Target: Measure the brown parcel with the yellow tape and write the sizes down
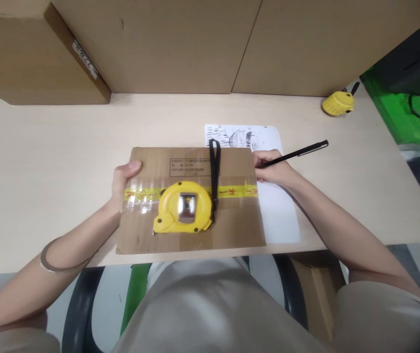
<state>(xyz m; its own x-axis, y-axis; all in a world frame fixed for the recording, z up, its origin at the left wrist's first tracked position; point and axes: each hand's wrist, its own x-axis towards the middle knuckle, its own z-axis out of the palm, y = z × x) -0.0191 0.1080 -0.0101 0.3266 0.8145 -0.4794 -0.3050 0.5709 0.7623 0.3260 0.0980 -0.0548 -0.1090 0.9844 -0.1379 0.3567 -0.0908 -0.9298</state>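
A flat cardboard box (pixel 191 240), sealed with clear and yellow printed tape, is in front of me near the table's front edge. On top of it lies a yellow tape measure (pixel 169 213) with a black wrist strap (pixel 214 166). My left hand (pixel 123 179) grips the box's left edge, thumb on top and the other fingers hidden. At the right edge, my right hand (pixel 274 169) is closed around a black pen (pixel 301 152) that slants up to the right. Its fingertips are partly hidden by the box. Under the box is a white paper sheet (pixel 281 215) with black ink sketches.
A second yellow tape measure (pixel 337 103) stands at the table's back right. Large cardboard boxes (pixel 180 49) line the back, and another cardboard box (pixel 7 54) stands at the back left. Green and black items (pixel 411 117) are beyond the right edge. A chair's black armrests show below.
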